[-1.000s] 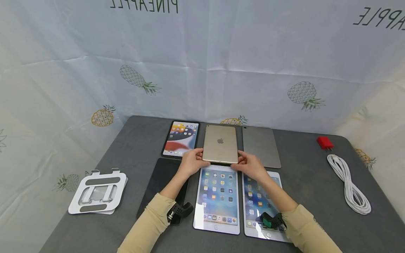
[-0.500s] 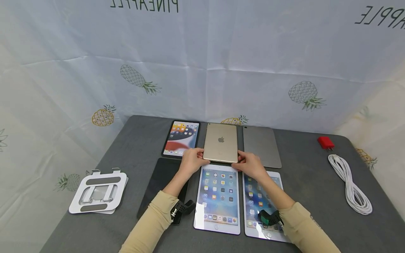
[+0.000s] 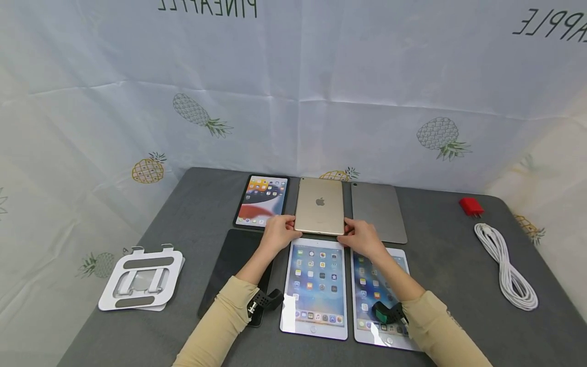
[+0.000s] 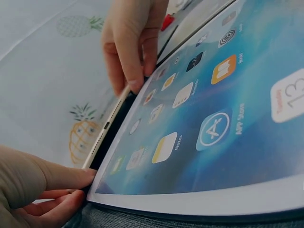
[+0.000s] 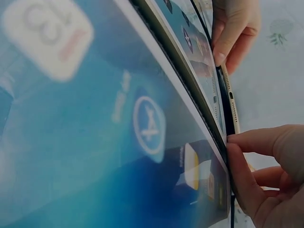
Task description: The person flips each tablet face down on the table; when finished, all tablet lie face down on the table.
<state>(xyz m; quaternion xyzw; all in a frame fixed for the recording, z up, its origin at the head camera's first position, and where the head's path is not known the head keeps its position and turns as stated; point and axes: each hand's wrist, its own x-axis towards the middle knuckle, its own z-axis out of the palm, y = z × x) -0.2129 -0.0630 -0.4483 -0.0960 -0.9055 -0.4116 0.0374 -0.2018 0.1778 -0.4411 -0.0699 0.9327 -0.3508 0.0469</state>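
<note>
A gold tablet (image 3: 319,204), its back with the apple logo facing up, lies at the far middle of the table. Its near left corner is held by the left hand (image 3: 277,235), and the near right corner by the right hand (image 3: 364,238). Thumbs and fingers pinch the edge in both wrist views, where the tablet's thin port edge (image 4: 105,126) shows between the hands. Directly in front lies a white tablet (image 3: 316,285) with its screen lit. Another lit white tablet (image 3: 367,285) is partly hidden under the right forearm.
Beside the gold tablet lie a lit black-framed tablet (image 3: 261,201) and a grey tablet (image 3: 378,211). A dark-screened tablet (image 3: 238,260) is partly under the left forearm. A white folding stand (image 3: 149,262) is at left; a red charger plug (image 3: 471,206) and coiled white cable (image 3: 504,265) are at right.
The gold tablet has shifted slightly away, toward the table's far edge, with both hands still at its near corners. The other tablets stay where they were.
</note>
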